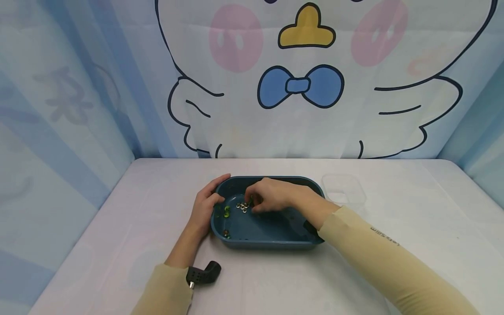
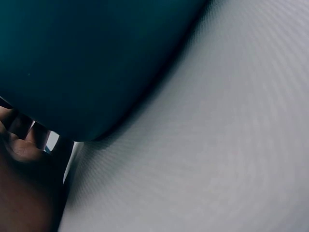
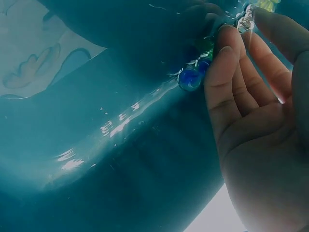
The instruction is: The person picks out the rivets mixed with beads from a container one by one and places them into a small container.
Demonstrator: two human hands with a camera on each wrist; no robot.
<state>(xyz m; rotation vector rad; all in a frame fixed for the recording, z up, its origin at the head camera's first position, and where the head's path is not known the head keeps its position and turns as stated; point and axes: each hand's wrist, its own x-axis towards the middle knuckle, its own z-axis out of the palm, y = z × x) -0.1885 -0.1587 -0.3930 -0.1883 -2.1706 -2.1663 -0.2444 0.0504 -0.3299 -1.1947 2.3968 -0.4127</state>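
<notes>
The blue tray stood at lower centre of the head frame on the white table; its floor lay bare at lower middle, and the right sleeve approached its right end. The clear container stood beside the upper right corner. The left hand gripped the left rim, thumb over the edge. The right hand, fingers bent and thumb near the index tip, reached the silvery beads at upper left inside; whether it pinched one could not be determined
</notes>
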